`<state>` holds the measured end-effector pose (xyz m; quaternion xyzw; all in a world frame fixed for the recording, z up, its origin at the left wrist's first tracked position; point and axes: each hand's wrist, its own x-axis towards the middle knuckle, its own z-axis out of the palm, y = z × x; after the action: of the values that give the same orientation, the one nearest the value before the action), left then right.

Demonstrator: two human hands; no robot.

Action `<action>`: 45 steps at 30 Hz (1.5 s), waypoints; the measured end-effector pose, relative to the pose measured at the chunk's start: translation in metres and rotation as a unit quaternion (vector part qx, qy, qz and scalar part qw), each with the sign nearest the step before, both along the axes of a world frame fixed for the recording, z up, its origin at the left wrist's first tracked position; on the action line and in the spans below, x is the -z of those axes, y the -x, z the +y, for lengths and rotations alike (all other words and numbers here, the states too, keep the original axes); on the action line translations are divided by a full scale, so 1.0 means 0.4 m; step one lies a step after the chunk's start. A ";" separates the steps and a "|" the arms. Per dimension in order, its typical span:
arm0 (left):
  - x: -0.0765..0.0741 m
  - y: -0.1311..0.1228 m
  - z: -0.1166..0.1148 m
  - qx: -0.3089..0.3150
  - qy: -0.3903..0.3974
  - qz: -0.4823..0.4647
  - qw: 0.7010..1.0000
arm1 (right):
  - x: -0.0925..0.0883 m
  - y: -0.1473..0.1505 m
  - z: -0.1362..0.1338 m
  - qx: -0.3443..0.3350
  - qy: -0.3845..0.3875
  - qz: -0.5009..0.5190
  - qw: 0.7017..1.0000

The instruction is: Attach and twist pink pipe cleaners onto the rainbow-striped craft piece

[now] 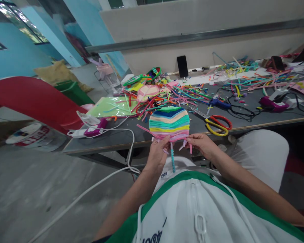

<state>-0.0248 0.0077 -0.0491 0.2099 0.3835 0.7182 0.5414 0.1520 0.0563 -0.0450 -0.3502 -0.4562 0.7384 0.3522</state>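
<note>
Between my two hands is a round striped pipe-cleaner piece (169, 122), banded green, blue, peach, teal, yellow and pink. A twisted teal pipe-cleaner stem (173, 160) hangs below it. My left hand (159, 152) grips the lower left edge, thumb on the front, with a loose pink end sticking out to the left. At the lower right edge, my right hand (201, 144) pinches the pink strands, where short pink and lilac ends dangle. Scissors (218, 125) with red and yellow handles lie just right of the piece. Behind them rests a blue glue gun (220, 104).
Loose pipe cleaners (177, 96) in many colours cover the table's back. A black phone (182, 66) leans on the wall. Purple-and-white devices (96, 128) with cords lie at left and right. A red chair (38, 101) and white cable (96, 187) are at left.
</note>
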 end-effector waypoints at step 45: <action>-0.095 0.004 -0.092 -0.092 -0.024 0.536 0.839 | -0.051 0.001 -0.033 0.152 -0.054 0.223 0.961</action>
<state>-0.0263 -0.0289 -0.0109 0.5388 0.6136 0.5492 0.1779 0.1516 0.0431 -0.0246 -0.2223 -0.3466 0.7100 0.5713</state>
